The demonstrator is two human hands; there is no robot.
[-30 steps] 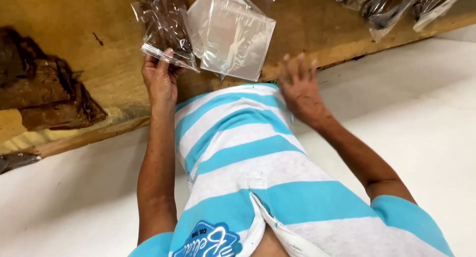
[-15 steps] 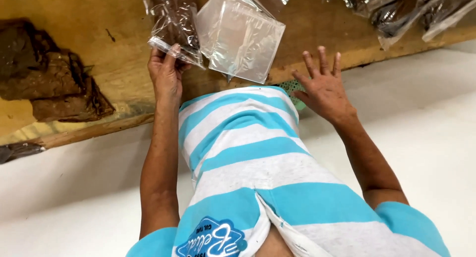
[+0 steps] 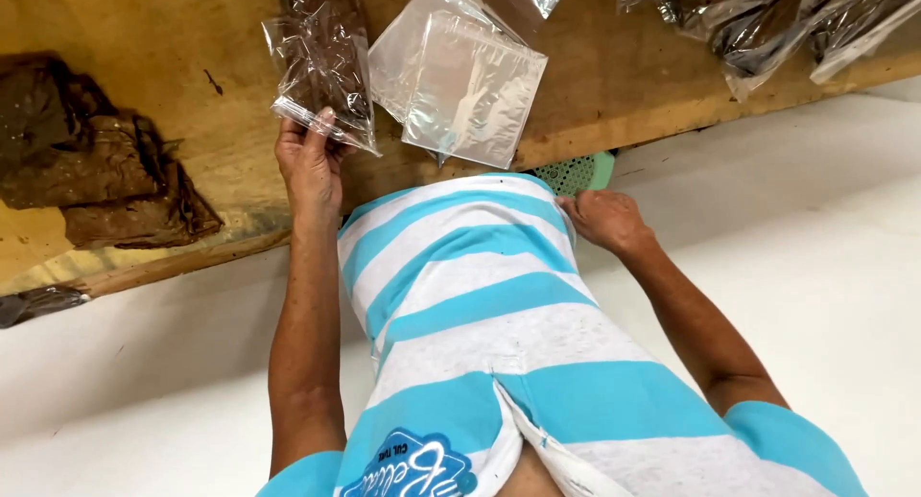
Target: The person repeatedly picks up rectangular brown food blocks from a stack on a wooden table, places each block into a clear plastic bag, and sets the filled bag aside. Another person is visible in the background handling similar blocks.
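At the wooden surface (image 3: 144,36) edge, the left hand (image 3: 309,161) has its grip pinching a filled clear bag (image 3: 321,65)'s sealed end; the right hand (image 3: 606,219), fingers curled and empty, rests by the striped shirt (image 3: 470,267). Sealing looks underway; empty bags (image 3: 460,84) lie just beside.

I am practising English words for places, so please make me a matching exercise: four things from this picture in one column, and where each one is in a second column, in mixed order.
Things:
1. filled clear bag
2. empty clear bags
3. dark brown leaves
4. green perforated object

Places:
A. far left on the wooden table
B. under the table edge, just above the right hand
C. pinched at its lower edge by the left hand
D. lying on the table above the striped shirt

Pairs: 1-C, 2-D, 3-A, 4-B
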